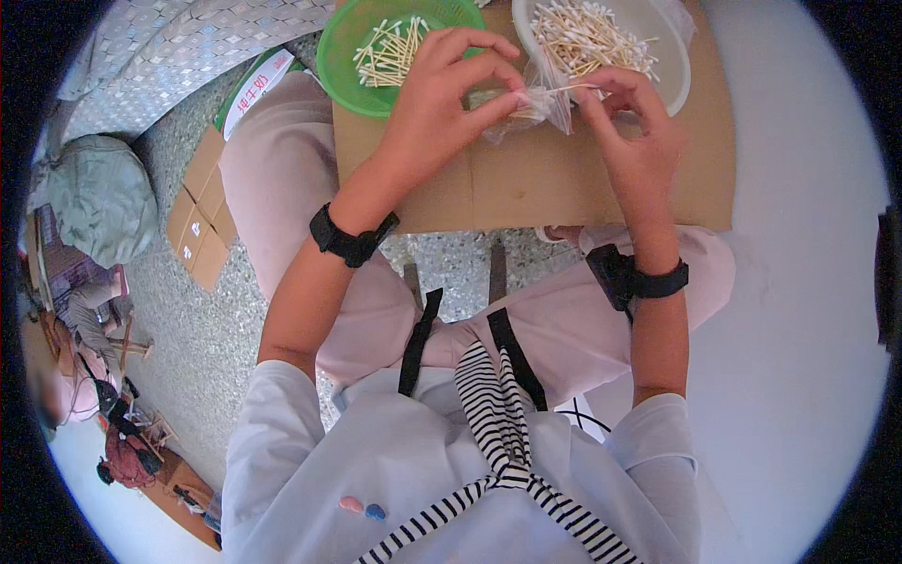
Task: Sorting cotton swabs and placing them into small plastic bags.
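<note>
My left hand (pixel 446 99) pinches a small clear plastic bag (pixel 545 105) between thumb and fingers, above the cardboard. Some cotton swabs seem to show through its crinkled film. On the other side of the bag, my right hand (pixel 641 132) has its thumb and forefinger closed on a thin pale strip (pixel 580 86) by the bag's edge; whether it is a tie or a swab stick I cannot tell. Behind my left hand is a green plastic bowl (pixel 331 68) with loose cotton swabs (pixel 387 58). Beyond the bag, a white bowl (pixel 678 80) holds a larger heap of swabs (pixel 587 38).
A brown cardboard sheet (pixel 526 193) covers the work surface above my knees. To the right rises a white wall (pixel 799 235). On the speckled floor at left lie a flattened carton (pixel 202 211) and a grey-green bag (pixel 103 197). Another person (pixel 80 376) sits at far left.
</note>
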### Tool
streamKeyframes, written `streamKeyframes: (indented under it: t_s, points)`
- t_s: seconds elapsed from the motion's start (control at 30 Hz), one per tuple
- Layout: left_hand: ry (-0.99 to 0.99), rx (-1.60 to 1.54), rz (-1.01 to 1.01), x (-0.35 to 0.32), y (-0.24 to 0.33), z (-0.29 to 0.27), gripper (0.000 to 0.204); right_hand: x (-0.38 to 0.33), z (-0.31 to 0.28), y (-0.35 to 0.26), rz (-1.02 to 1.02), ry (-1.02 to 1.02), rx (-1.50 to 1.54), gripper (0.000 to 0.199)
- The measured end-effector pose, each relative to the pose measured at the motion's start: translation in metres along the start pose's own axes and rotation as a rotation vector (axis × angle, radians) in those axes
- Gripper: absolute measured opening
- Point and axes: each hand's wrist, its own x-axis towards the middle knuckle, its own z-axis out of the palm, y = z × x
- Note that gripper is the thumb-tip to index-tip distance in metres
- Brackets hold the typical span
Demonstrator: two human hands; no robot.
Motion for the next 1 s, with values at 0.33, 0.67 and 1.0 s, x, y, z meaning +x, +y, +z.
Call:
streamKeyframes:
  t_s: [0.33, 0.67, 1.0]
  points:
    - [0.05, -0.019, -0.032, 0.001, 0.003, -0.001, 0.013, 0.002, 0.013, 0.014, -0.33, -0.153, -0.197, 0.03]
    - [0.073, -0.065, 0.032, 0.005, 0.012, 0.003, 0.034, 0.0, 0.009, -0.003, 0.151, -0.009, 0.413, 0.047]
    - [0.009, -0.007, -0.019, 0.002, -0.003, -0.003, 0.043, 0.011, -0.005, 0.01, 0.165, -0.012, 0.544, 0.056]
